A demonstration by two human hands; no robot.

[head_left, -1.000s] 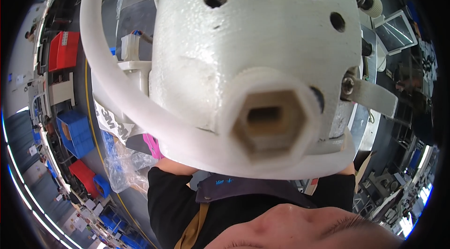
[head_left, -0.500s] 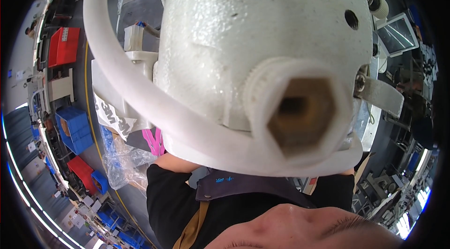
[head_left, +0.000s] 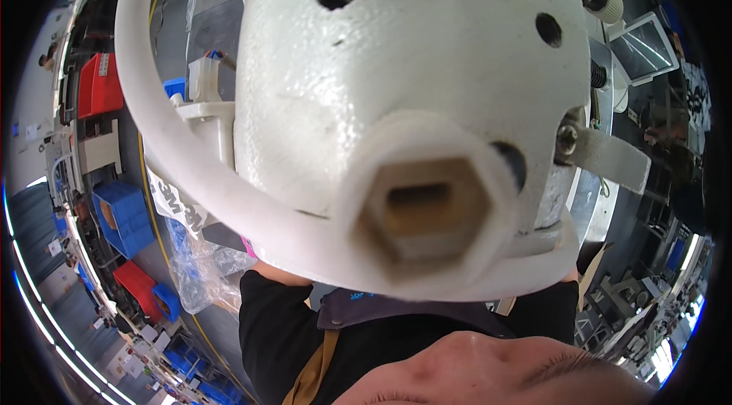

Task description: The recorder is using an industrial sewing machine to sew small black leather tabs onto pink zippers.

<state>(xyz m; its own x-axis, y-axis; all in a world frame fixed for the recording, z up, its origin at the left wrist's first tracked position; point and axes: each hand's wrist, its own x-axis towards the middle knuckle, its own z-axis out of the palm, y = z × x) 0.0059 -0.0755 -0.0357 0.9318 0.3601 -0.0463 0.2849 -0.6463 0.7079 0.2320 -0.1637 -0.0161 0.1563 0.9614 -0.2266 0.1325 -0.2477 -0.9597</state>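
A white-painted sewing machine head fills the middle of the view, very close. On it, a blurred white knob with a hexagonal opening faces me. A thick white tube or cable curves down its left side and passes below the knob. At the right, a flat metal lever sticks out beside a screw. Both my hands are hidden behind the machine. Only a bit of my left forearm shows at its lower left edge. A small pink piece peeks out beside that forearm.
Clear plastic wrapping and a white printed sheet lie left of the machine. Red bins and blue crates stand farther left, past a yellow floor line. A screen on a stand is at the right.
In the picture, the machine with its knob and tube has shifted left, and the knob sits lower. The pink piece is now mostly covered. My hands stay hidden.
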